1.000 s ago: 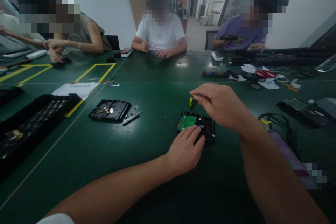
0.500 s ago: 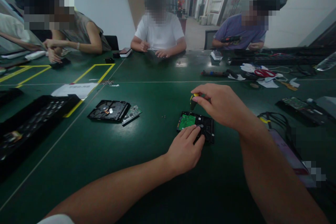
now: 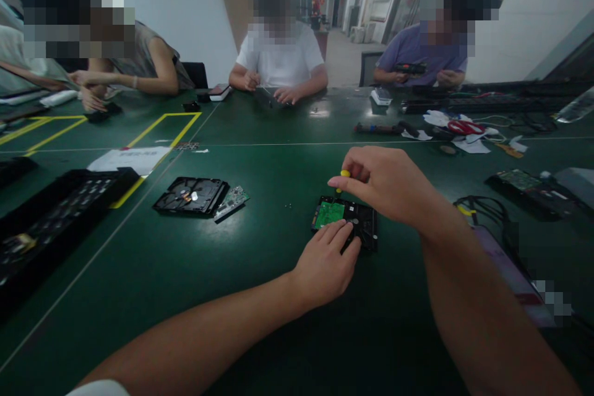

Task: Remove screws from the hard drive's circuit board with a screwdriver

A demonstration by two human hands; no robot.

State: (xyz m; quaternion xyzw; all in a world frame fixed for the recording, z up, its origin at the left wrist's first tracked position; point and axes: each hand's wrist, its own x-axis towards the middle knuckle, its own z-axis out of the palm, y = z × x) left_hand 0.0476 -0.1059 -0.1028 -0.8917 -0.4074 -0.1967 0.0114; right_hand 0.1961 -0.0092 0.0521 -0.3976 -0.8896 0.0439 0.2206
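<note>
A hard drive [image 3: 366, 223] lies on the green table with its green circuit board [image 3: 330, 213] facing up. My left hand [image 3: 327, 263] rests palm down on its near edge, fingers spread and touching the top of the drive. In my right hand [image 3: 383, 189], thumb and fingers pinch a small screwdriver with a yellow handle [image 3: 344, 174]. It stands upright over the board's far right edge; its tip is too small to make out. Left of the drive lie several tiny screws [image 3: 288, 205].
Another hard drive [image 3: 190, 195] with a loose circuit board [image 3: 232, 203] lies to the left. Beyond it is a long black tray [image 3: 69, 204]. On the right are cables [image 3: 487, 216], a phone-like device [image 3: 505, 266] and another board-bearing drive [image 3: 529, 192]. Three people sit across the table.
My right fingers have shifted around the screwdriver handle, with the index finger curled in and the yellow top more exposed. My left hand stays on the drive.
</note>
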